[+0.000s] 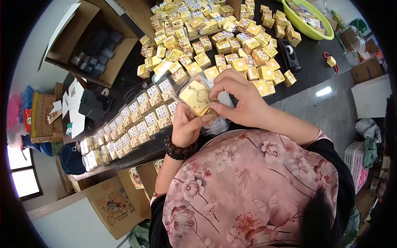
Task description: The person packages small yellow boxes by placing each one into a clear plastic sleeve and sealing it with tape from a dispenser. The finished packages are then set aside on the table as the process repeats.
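Note:
My left hand (187, 124), with a dark beaded bracelet at the wrist, holds a small yellow box (192, 97) from below, its thumb on the lower edge. Clear plastic shows around the box. A small metal chain (202, 95) lies over the box's upper face. My right hand (235, 97) pinches at the right side of the box, thumb and index finger together near the end of the chain. What exactly sits between those fingertips is too small to tell. Crumpled clear plastic (216, 125) lies under my hands.
Many small yellow boxes (202, 60) are scattered over the dark table, with rows of them (149, 119) at the left. An open carton (120, 66), a phone (96, 103), a tape dispenser (290, 56), red scissors (336, 66) and a green basin (311, 36) stand around them.

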Action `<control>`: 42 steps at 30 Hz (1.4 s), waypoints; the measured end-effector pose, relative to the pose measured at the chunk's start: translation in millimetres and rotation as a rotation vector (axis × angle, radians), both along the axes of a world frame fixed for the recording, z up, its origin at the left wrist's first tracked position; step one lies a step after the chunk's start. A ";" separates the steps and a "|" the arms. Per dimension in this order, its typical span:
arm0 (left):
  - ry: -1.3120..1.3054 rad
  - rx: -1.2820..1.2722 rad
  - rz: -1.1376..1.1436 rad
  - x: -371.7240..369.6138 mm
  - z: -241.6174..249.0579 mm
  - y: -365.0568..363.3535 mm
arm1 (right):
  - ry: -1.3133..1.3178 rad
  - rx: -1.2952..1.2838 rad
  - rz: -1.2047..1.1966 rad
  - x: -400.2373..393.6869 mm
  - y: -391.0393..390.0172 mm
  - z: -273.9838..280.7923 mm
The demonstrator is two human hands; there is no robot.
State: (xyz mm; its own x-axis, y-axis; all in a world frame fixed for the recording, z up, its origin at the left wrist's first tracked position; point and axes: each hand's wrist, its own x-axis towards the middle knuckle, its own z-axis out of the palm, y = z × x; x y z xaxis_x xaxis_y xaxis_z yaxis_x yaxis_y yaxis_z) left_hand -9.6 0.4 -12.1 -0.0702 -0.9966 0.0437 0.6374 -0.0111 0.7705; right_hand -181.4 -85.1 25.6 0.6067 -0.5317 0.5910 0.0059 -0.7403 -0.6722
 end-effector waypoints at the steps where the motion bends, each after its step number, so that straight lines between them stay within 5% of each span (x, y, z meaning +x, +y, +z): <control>1: -0.019 0.007 0.030 -0.2 -0.6 -0.3 | 0.011 0.070 -0.022 2.1 2.2 -6.3; 6: -0.050 -0.004 0.144 -5.9 -5.0 0.4 | 0.082 0.438 -0.062 2.2 9.1 -8.8; 8: -0.018 -0.010 0.148 -2.8 -10.5 -0.9 | -0.089 0.989 0.068 1.2 7.3 -14.4; 12: -0.092 -0.026 0.157 -1.3 -14.5 -1.0 | 0.059 0.852 0.047 -6.1 8.5 -27.1; 18: -0.141 0.031 0.105 -8.3 -6.6 -0.1 | -0.472 1.405 0.334 -27.8 -2.5 -23.2; 20: -0.443 -0.082 0.155 -12.7 -1.0 -0.9 | -0.480 1.394 0.365 -33.8 -10.4 -14.5; 24: -0.785 -0.277 0.230 -4.8 -12.3 -5.9 | -0.363 1.246 0.467 -41.9 -22.2 3.8; 27: -0.890 -0.328 0.299 -1.9 -11.7 -7.1 | -0.076 0.945 0.150 -41.1 -24.0 12.3; 29: -0.917 -0.328 0.287 -1.1 -10.0 -7.1 | -0.165 0.442 0.092 -29.3 -19.7 12.1; 32: -0.835 -0.253 0.234 -8.7 -2.8 -4.0 | 0.071 -0.052 0.083 -18.3 -6.7 22.8; 34: -0.729 -0.181 0.201 -8.8 -2.8 -3.8 | 0.117 -0.159 0.081 -9.9 -6.7 18.9; 36: -0.961 -0.265 0.210 -2.5 -8.2 -5.1 | 0.163 -0.267 0.085 -6.4 -10.3 19.4; 42: -1.125 -0.330 0.233 -1.4 -1.5 -7.8 | 0.223 -0.532 0.132 -2.1 -17.4 23.9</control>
